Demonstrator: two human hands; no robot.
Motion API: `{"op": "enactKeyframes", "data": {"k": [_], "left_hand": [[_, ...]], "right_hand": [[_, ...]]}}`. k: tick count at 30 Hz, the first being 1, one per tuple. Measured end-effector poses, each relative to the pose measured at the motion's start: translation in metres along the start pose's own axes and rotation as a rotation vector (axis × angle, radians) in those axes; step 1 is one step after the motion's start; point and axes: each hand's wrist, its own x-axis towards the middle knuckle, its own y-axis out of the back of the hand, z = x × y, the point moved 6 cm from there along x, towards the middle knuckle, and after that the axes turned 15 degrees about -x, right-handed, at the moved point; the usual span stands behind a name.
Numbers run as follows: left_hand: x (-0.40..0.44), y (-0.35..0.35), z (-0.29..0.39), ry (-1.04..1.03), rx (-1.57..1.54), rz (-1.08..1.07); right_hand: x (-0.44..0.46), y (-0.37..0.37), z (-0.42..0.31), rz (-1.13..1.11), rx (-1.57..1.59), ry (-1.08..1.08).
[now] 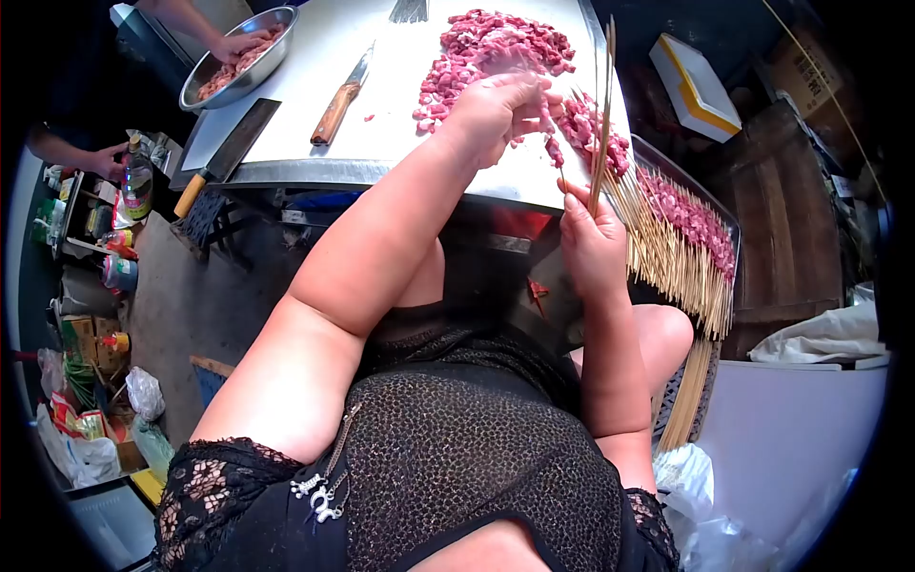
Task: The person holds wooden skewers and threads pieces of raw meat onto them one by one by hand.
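- Skewer with meat (555,151): it lies between the two hands, its long axis running from a near, bare end at the right hand (593,234) to a far, meat-covered end at the left hand (500,114), slanting slightly to the left.
- Right hand: closed on the near end of this skewer and on a bundle of bare sticks (604,114), which stands just to the right and points far.
- Left hand: fingers bent inward at the far end of the threaded meat; whether they pinch it cannot be told, since the hand covers the contact.
- Position relative to the grips: the threaded meat extends far and slightly left from the right hand, and near and slightly right from the left hand. The left hand is nearer to the meat, the right to the bare shaft.
- Surroundings: the pile of cut meat (496,43) rests on the white tabletop (315,57), just beyond the left hand; loaded skewers (593,124) lie to the right of the held one, near the table's right edge.
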Motion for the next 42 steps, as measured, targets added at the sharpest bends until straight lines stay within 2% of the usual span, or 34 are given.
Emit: {"op": "enactKeyframes", "data": {"k": [2, 5, 9, 13, 14, 17, 18, 19, 21, 23, 25, 27, 28, 29, 31, 32, 33, 34, 35, 39, 41, 42], "left_hand": [[-0.001, 0.003, 0.003, -0.026, -0.044, 0.039], [-0.002, 0.008, -0.007, 0.09, -0.123, 0.027], [-0.006, 0.007, -0.014, 0.089, -0.114, -0.008], [-0.013, 0.005, -0.013, 0.053, -0.193, 0.034], [-0.015, 0.006, -0.015, 0.022, -0.21, 0.135], [-0.015, 0.008, -0.018, 0.027, -0.349, 0.066], [-0.022, 0.0, -0.013, 0.032, -0.31, 0.151], [-0.026, -0.005, -0.011, 0.036, -0.313, 0.149], [-0.029, -0.009, -0.005, -0.026, -0.233, 0.133], [-0.016, 0.0, -0.003, -0.117, -0.082, -0.131], [-0.022, -0.014, 0.008, -0.01, -0.201, -0.165], [-0.009, 0.014, 0.032, -0.164, -0.109, -0.05], [-0.008, 0.026, 0.049, -0.269, -0.052, 0.014], [0.0, 0.044, 0.063, -0.318, -0.146, 0.149], [0.003, 0.072, 0.079, -0.412, -0.108, 0.255], [0.002, 0.083, 0.083, -0.443, -0.063, 0.361], [0.002, 0.088, 0.084, -0.444, -0.061, 0.364], [0.003, 0.093, 0.087, -0.47, 0.053, 0.395], [0.004, 0.097, 0.09, -0.497, 0.166, 0.426], [0.013, 0.089, 0.084, -0.42, 0.469, 0.373], [0.032, 0.097, 0.077, -0.384, 0.806, 0.295], [0.031, 0.092, 0.076, -0.304, 0.962, 0.261]], "right_hand": [[-0.004, 0.003, -0.003, 0.056, -0.17, 0.056], [-0.012, 0.004, -0.002, 0.122, -0.365, 0.131], [-0.018, -0.007, 0.001, 0.129, -0.32, 0.108], [-0.02, -0.022, 0.002, 0.057, -0.184, 0.06], [-0.02, -0.027, 0.003, 0.061, -0.163, 0.036], [-0.022, -0.037, 0.003, 0.048, -0.159, 0.041], [-0.022, -0.041, 0.002, 0.051, -0.167, 0.039], [-0.024, -0.043, -0.001, 0.055, -0.169, 0.038], [-0.026, -0.047, -0.007, 0.035, -0.181, 0.036], [-0.026, -0.042, -0.017, 0.048, -0.251, 0.052], [-0.026, -0.022, -0.041, 0.148, -0.479, 0.153], [-0.031, -0.006, -0.083, 0.26, -0.752, 0.386], [-0.029, 0.008, -0.095, 0.323, -0.851, 0.434], [-0.027, 0.021, -0.106, 0.384, -0.951, 0.483], [-0.013, 0.04, -0.108, 0.4, -1.447, 0.46], [-0.004, 0.054, -0.094, 0.345, -1.595, 0.386], [0.0, 0.054, -0.088, 0.287, -1.739, 0.304], [0.001, 0.057, -0.083, 0.28, -1.706, 0.217], [0.002, 0.056, -0.084, 0.275, -1.705, 0.22], [-0.01, 0.047, -0.092, 0.342, -1.776, 0.385], [-0.025, 0.038, -0.114, 0.486, -1.764, 0.593], [-0.032, 0.034, -0.119, 0.523, -1.692, 0.667]]}}
